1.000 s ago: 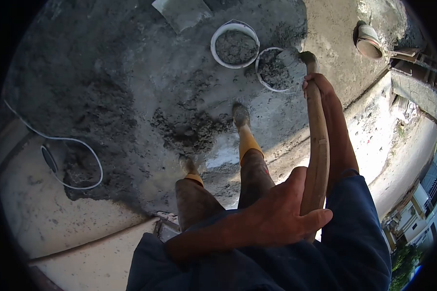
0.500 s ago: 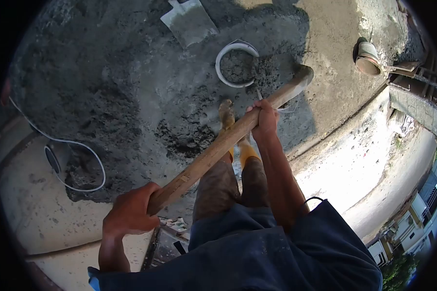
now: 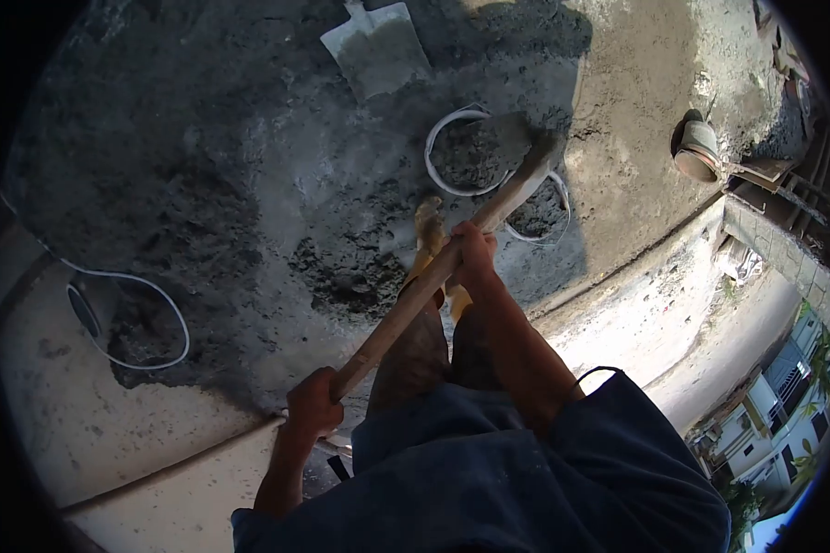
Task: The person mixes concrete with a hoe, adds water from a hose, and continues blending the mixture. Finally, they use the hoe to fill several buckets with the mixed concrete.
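My left hand (image 3: 314, 403) is closed around the near end of a long wooden hoe handle (image 3: 398, 321). Farther up, my right hand (image 3: 473, 254) grips the same handle. A dark, mortar-covered hoe blade (image 3: 518, 136) is at the far end, over the right side of a white-rimmed bucket (image 3: 431, 158) with wet mortar inside. Just right of that bucket is a second white-rimmed bucket (image 3: 563, 189), also with mortar in it and partly hidden by the handle. Motion blurs the hoe's far end.
A mortar-smeared shovel (image 3: 378, 51) lies beyond the buckets. At left a bucket (image 3: 83, 311) lies tipped beside a pale hose or cable loop (image 3: 186, 334). Another bucket (image 3: 697, 152) lies at right near planks. My yellow boots (image 3: 428, 240) stand in wet mortar.
My left hand has moved right and closer to my body, making the handle steeper. The hoe's far end has swung left, and the second bucket now shows beside the first.
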`<control>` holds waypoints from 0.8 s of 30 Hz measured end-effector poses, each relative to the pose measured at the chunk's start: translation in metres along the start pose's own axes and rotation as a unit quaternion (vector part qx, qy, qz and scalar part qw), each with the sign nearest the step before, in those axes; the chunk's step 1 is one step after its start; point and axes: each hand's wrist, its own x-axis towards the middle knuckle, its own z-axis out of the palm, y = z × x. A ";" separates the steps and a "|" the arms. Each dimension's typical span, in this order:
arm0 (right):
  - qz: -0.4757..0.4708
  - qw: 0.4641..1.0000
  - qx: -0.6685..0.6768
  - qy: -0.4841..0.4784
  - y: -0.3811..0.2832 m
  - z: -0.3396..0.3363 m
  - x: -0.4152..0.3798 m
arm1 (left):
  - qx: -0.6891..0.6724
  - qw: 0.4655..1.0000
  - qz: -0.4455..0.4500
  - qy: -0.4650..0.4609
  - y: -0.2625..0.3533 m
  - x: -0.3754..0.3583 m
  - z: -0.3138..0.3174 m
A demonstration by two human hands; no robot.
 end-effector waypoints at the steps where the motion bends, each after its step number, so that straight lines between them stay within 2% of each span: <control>1: -0.007 1.000 -0.009 0.004 0.002 0.001 0.006 | -0.007 1.000 0.007 0.000 -0.002 0.011 0.003; 6: -0.037 0.999 -0.026 -0.018 -0.009 0.006 -0.005 | -0.040 0.998 0.036 0.019 -0.019 0.003 0.007; 9: -0.083 0.996 -0.025 0.025 -0.021 0.005 -0.037 | -0.059 0.996 0.060 0.005 -0.021 -0.008 0.000; 14: -0.002 0.997 -0.071 0.017 -0.020 0.011 -0.048 | -0.083 0.995 0.054 -0.009 -0.022 -0.034 -0.013; 15: 0.002 0.997 -0.074 0.015 -0.011 0.009 -0.033 | -0.077 0.997 0.022 -0.021 -0.011 -0.029 -0.023; 17: 0.068 0.995 -0.075 0.009 0.004 0.014 0.000 | -0.071 0.997 0.006 -0.018 -0.005 -0.016 -0.029; 21: 0.068 0.996 -0.061 0.009 0.010 0.011 -0.003 | -0.095 0.995 0.007 -0.010 -0.001 -0.022 -0.034; 24: 0.063 0.992 -0.105 0.009 -0.023 0.020 -0.011 | -0.101 0.994 -0.021 -0.047 0.018 -0.032 -0.039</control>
